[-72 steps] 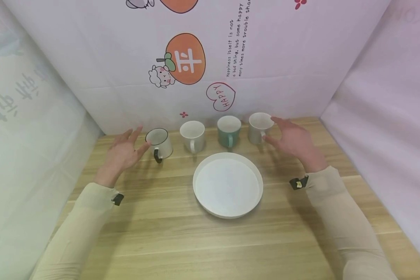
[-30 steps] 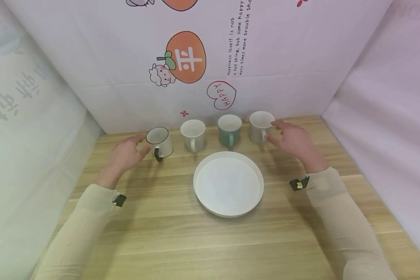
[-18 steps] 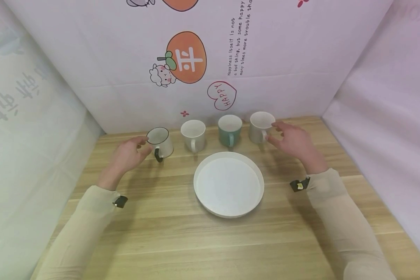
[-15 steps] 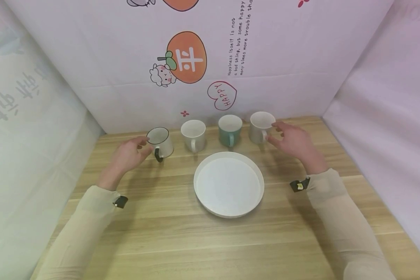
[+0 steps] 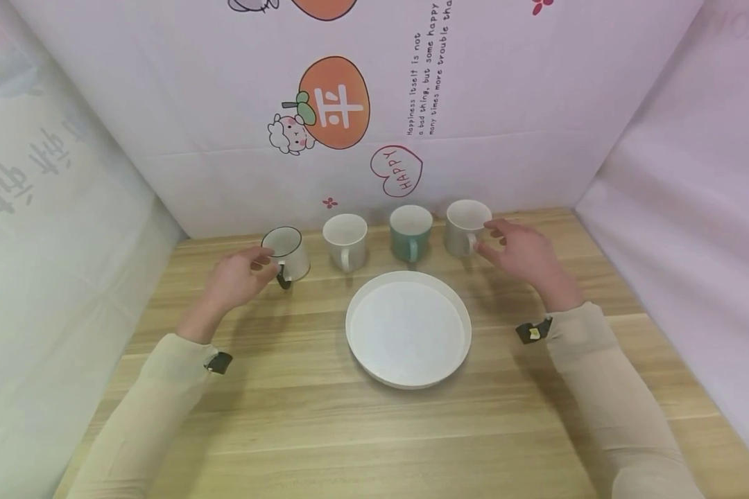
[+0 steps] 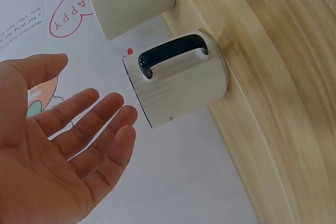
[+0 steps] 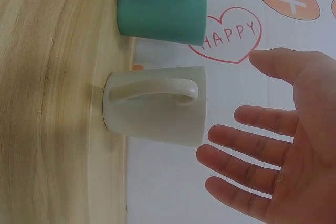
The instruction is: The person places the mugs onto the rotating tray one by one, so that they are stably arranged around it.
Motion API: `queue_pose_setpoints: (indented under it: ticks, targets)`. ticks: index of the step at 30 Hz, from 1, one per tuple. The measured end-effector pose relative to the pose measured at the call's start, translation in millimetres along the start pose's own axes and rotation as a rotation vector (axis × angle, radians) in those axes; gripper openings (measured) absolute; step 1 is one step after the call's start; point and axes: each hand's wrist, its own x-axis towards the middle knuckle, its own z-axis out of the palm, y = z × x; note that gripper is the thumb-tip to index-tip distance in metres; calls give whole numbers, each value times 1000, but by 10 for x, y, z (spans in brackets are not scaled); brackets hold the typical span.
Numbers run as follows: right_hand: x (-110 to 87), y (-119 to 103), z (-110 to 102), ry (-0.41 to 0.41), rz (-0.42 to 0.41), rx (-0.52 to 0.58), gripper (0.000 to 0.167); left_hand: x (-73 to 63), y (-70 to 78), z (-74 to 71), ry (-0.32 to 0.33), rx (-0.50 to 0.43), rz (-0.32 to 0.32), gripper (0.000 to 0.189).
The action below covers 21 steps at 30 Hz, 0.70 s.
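The left hand (image 5: 238, 282) is positioned just beside the black-handled mug (image 5: 296, 266), fingers relaxed and spread. The right hand (image 5: 524, 254) is positioned just beside the grey mug (image 5: 458, 240), fingers likewise relaxed and spread. Both mugs stand upright on the surface (image 5: 349, 436), at opposite ends of a row containing the white mug (image 5: 354, 255) and green mug (image 5: 403, 244), behind the round tray (image 5: 408, 329).
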Motion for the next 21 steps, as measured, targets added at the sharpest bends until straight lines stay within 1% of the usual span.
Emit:
queue_pose_setpoints:
  ticks: [7,14,21]
  targets:
    - [2,29,24,2,5,15,63,-7,22,37,6,-13,24,46]
    - [10,43,43,13,5,52,61,-25,46,58,3,-49,38,47]
    - [15,44,54,28,15,87,59,-40,77,64,2,-47,50,44]
